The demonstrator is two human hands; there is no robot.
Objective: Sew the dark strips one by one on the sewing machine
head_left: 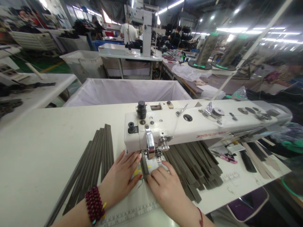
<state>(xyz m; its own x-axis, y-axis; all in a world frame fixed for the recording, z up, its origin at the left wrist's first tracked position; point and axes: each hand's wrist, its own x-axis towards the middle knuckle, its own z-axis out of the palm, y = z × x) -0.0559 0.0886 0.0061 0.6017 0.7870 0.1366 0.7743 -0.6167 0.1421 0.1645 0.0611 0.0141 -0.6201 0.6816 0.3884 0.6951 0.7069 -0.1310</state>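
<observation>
A white sewing machine (203, 123) stands across the table (47, 145). Under its needle lies a narrow dark grey strip (144, 167). My left hand (123, 179), with a dark red bead bracelet at the wrist, lies flat with fingers stretched out, pressing on the left side of the strip. My right hand (165, 186) rests on the strip's right side, fingers extended toward the presser foot. A stack of long grey strips (92, 167) lies to the left of my hands. Another pile of grey strips (196, 167) fans out to the right, under the machine arm.
Behind the table stands a white fabric-lined bin (125, 90). Pink-handled snips (227, 158) and darker strips (251, 157) lie at the right. Two thread cones (208, 50) stand at the back right. Other people sit at machines far behind. A ruler is printed along the table's front edge.
</observation>
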